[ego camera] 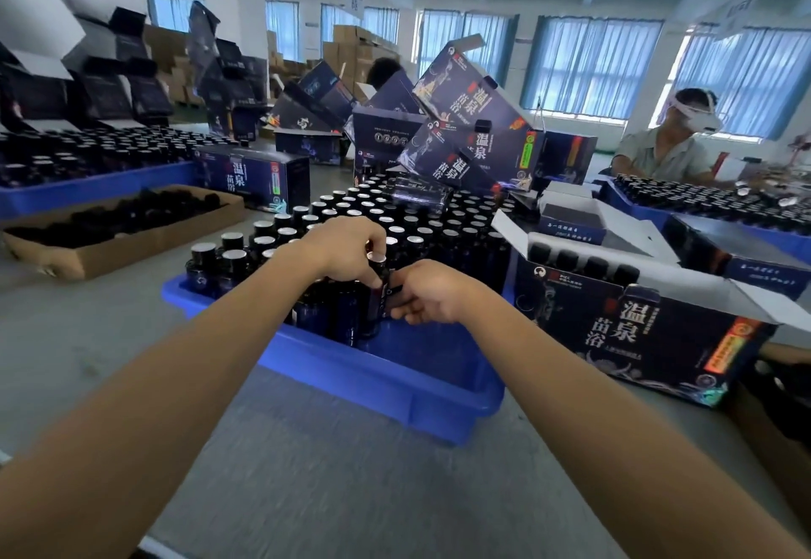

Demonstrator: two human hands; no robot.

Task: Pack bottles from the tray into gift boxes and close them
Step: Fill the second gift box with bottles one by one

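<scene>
The left hand (346, 249) is curling down over the silvery cap of a small dark glass bottle (376, 290), gripping it from above, while the right hand (428, 295) is pinching the same bottle's side with bent fingers. The bottle is standing at the near edge of the blue moulded-plastic tray (395, 378), touching a few neighbours. I cannot tell whether the left hand is also gripping those.

Glossy and smooth, the bottle is probably slippery, hard and breakable, and weighty for its size if full, so holding the shoulder just under the cap should be safer than holding the cap alone.

Behind the hands, rows of capped bottles (417, 229) are filling the tray. Just beside it on the right, an open navy printed-card gift box (636, 330) is sitting with stiff white-lined flaps raised and four caps showing inside. A shallow brown corrugated carton (131, 247) is lying well apart on the left of the matt grey table (351, 492).
</scene>
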